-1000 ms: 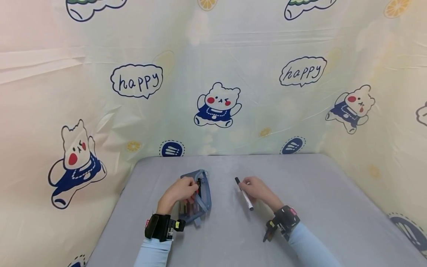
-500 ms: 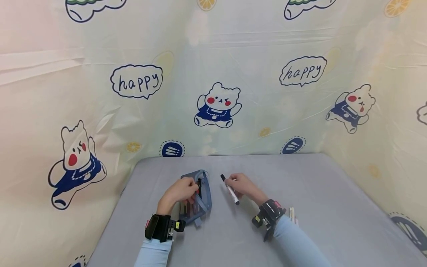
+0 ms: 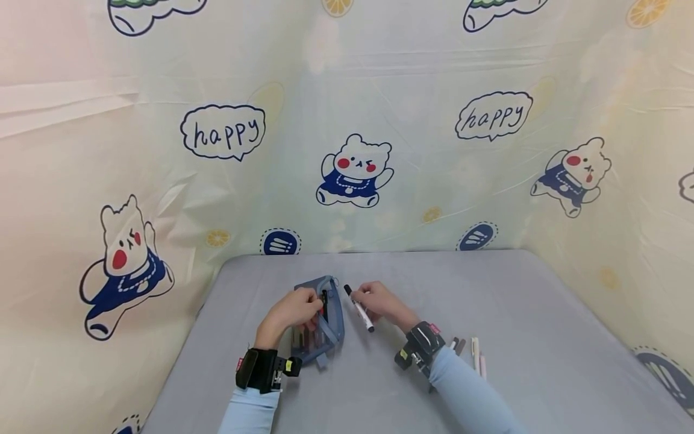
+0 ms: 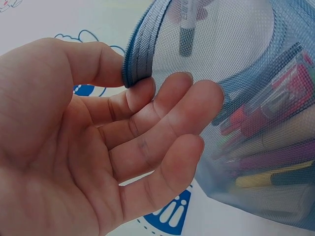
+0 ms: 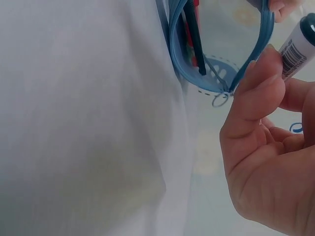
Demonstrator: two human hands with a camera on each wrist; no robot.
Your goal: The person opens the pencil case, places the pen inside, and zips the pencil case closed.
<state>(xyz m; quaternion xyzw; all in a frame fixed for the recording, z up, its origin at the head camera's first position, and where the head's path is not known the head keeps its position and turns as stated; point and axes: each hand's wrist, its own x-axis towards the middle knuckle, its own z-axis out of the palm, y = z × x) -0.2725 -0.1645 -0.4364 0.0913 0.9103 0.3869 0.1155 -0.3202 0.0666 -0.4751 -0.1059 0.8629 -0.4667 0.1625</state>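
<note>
A blue mesh pencil case [image 3: 337, 313] stands unzipped on the table, with several pens inside. My left hand [image 3: 294, 308] pinches the zipper edge of its opening between thumb and index finger; in the left wrist view the zipper edge [image 4: 142, 46] shows in that pinch, and coloured pens [image 4: 275, 123] show through the mesh. Just right of the case, my right hand [image 3: 381, 301] holds a white marker [image 3: 359, 310] with black ends, slanted, between thumb and fingers. The right wrist view shows the marker's barcode end [image 5: 297, 49] near the case's open mouth [image 5: 179, 59].
Several pens lie on the table by the right forearm, among them a cream pen [image 3: 475, 354] and a pink pen [image 3: 483, 365]. The grey tabletop [image 3: 542, 337] meets a patterned curtain [image 3: 412, 120] at the back and sides.
My right hand has moved left with the marker, closer to the pencil case. Pens behind the right forearm have come into sight. The left hand keeps its place.
</note>
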